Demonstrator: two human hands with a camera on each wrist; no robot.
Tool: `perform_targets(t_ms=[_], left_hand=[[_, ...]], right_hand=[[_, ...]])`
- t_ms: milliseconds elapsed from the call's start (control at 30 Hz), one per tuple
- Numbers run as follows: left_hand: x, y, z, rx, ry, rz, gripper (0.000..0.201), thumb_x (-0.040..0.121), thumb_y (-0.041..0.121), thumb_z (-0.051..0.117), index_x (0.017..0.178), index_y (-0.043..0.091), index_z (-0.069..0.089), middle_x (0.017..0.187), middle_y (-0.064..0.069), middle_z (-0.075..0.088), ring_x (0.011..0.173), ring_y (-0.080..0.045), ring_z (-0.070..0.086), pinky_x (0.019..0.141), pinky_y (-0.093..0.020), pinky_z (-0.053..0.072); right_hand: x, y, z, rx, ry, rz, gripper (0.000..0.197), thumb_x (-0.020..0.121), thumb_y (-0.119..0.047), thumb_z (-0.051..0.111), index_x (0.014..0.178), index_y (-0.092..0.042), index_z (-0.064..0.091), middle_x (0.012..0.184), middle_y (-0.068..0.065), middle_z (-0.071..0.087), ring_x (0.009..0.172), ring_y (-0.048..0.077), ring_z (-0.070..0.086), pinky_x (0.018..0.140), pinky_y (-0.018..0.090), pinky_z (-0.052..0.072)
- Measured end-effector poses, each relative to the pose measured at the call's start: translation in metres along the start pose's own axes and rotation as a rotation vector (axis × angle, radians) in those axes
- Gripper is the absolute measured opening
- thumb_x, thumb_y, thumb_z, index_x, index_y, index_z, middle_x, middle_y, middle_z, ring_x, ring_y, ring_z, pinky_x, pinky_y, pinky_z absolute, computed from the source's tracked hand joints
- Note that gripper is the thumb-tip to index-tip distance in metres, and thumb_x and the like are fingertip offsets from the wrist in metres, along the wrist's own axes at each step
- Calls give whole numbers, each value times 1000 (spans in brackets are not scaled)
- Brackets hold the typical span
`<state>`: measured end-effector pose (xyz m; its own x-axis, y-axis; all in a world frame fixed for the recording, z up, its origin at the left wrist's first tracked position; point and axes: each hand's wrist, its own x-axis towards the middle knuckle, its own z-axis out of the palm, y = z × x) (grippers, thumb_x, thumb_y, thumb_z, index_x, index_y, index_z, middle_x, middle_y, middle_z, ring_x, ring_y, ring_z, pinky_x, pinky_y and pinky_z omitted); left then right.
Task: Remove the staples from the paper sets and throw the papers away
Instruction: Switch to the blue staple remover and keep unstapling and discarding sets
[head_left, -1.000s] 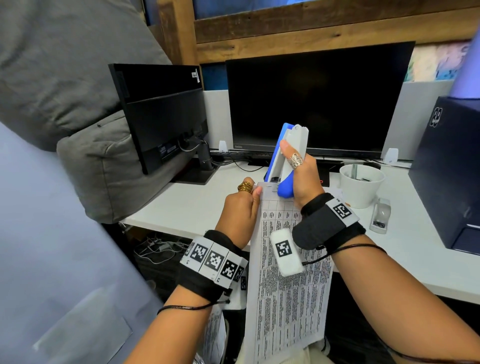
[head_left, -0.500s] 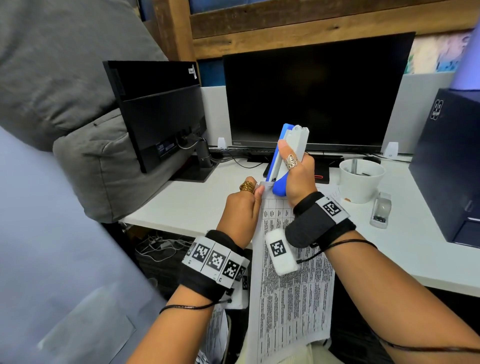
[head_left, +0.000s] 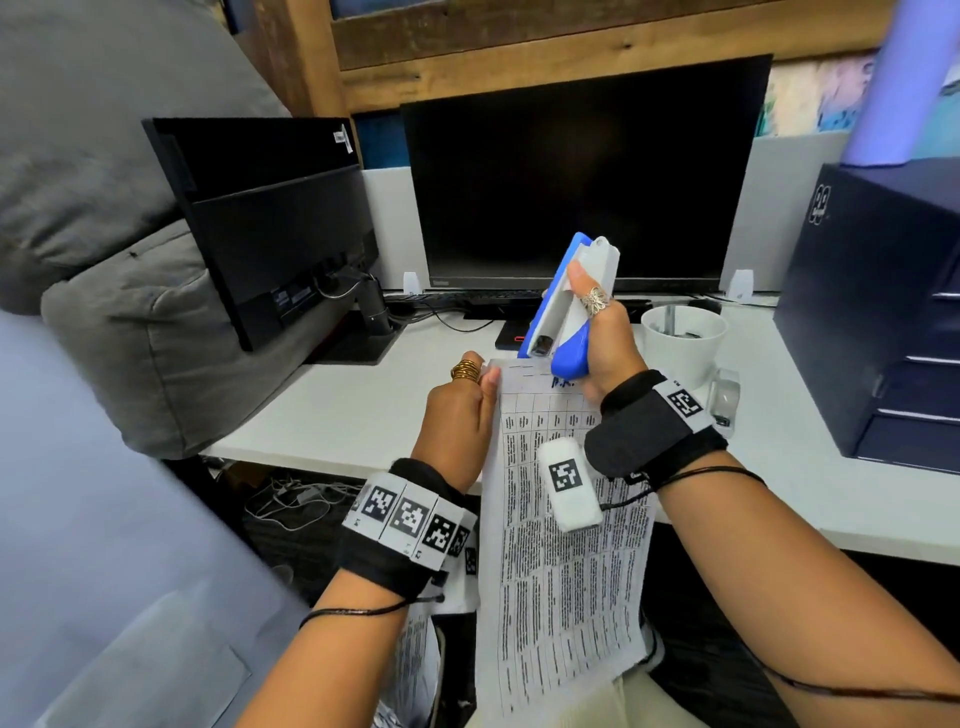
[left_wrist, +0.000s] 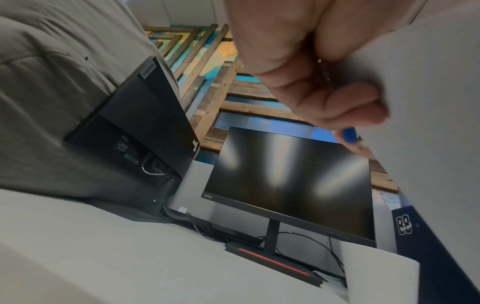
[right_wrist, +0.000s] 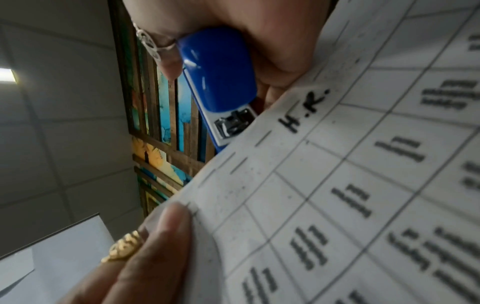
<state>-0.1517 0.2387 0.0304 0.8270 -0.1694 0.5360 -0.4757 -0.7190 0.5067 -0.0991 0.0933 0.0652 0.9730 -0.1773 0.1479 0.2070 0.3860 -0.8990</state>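
Observation:
A printed paper set (head_left: 561, 545) hangs from above the desk edge down to my lap. My left hand (head_left: 462, 410) pinches its top left corner between thumb and fingers. Several staples (head_left: 522, 366) run along the top edge, seen close as short dashes (right_wrist: 262, 137). My right hand (head_left: 597, 353) grips a blue and white stapler (head_left: 566, 306) held upright, its lower metal end (right_wrist: 233, 123) just above the top edge near the handwritten letters. In the left wrist view, my left hand (left_wrist: 311, 82) holds the blank back of the paper set (left_wrist: 428, 102).
On the white desk (head_left: 363, 405) stand a black monitor (head_left: 582, 192), a second monitor turned away (head_left: 270, 218), a white cup (head_left: 683, 338), a small clear stapler (head_left: 724, 400) and a dark drawer box (head_left: 883, 312). Grey cushions (head_left: 104, 260) lie at the left.
The stapler's lower end has shifted slightly right, off the top left corner, so the stapled top edge shows. Both hands keep their grips.

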Motion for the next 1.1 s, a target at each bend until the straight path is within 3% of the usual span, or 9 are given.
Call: perform_targets(t_ms=[67, 167, 267, 400, 567, 733, 900, 1000, 1100], left_hand=[[2, 4, 4, -4, -8, 10, 41, 101, 21, 32, 67, 5, 50, 89, -11, 56, 59, -12, 44, 62, -22, 30], [6, 9, 16, -8, -20, 18, 49, 101, 22, 32, 65, -3, 55, 95, -26, 59, 68, -26, 54, 67, -21, 33], [8, 17, 31, -14, -67, 37, 44, 101, 24, 31, 68, 2, 52, 93, -18, 56, 59, -18, 48, 64, -18, 33], [12, 27, 48, -37, -70, 72, 40, 95, 39, 21, 68, 15, 39, 81, -6, 53, 52, 1, 37, 56, -21, 23], [18, 30, 61, 4, -97, 65, 35, 100, 29, 30, 70, 15, 40, 64, 4, 44, 50, -2, 39, 51, -22, 29], [24, 31, 68, 9, -107, 81, 31, 100, 29, 30, 81, 9, 46, 61, 1, 45, 50, -4, 40, 49, -13, 34], [30, 35, 65, 30, -91, 70, 27, 100, 27, 31, 82, 10, 41, 55, 8, 39, 48, -3, 39, 53, -9, 37], [31, 30, 64, 55, -90, 65, 29, 100, 27, 30, 79, 10, 40, 59, 9, 37, 49, -2, 38, 53, -8, 37], [33, 23, 62, 56, -93, 61, 28, 100, 27, 30, 81, 10, 41, 62, 10, 38, 52, -1, 39, 53, -10, 37]], right_hand=[[1, -4, -13, -16, 45, -26, 62, 65, -54, 65, 109, -11, 58, 89, 4, 60, 84, 20, 59, 88, 42, 51], [3, -15, -42, -55, 163, -67, 56, 62, -37, 63, 111, -16, 45, 96, 0, 56, 89, 18, 57, 85, 38, 50], [13, -29, -96, -214, 341, -22, 49, 67, -23, 60, 108, -9, 36, 92, 1, 51, 90, 22, 55, 88, 41, 50], [24, -46, -169, -735, 514, 174, 41, 77, -25, 57, 101, 7, 57, 76, 11, 57, 70, 28, 54, 74, 35, 47], [29, -37, -213, -1240, 526, 312, 33, 92, -12, 48, 117, 10, 54, 122, 26, 55, 113, 40, 53, 91, 37, 43], [41, -16, -228, -1370, 479, 355, 33, 90, -11, 51, 120, 2, 52, 123, 24, 56, 114, 39, 53, 92, 37, 43], [47, -10, -226, -1441, 359, 407, 33, 87, -20, 62, 112, 2, 59, 119, 19, 59, 108, 34, 58, 82, 30, 47], [50, -6, -217, -1382, 355, 397, 51, 95, -39, 47, 129, -2, 49, 133, 21, 49, 121, 35, 49, 97, 36, 40], [55, 5, -208, -1369, 339, 378, 78, 87, -65, 41, 144, -13, 28, 149, 20, 27, 133, 39, 34, 107, 46, 28]])
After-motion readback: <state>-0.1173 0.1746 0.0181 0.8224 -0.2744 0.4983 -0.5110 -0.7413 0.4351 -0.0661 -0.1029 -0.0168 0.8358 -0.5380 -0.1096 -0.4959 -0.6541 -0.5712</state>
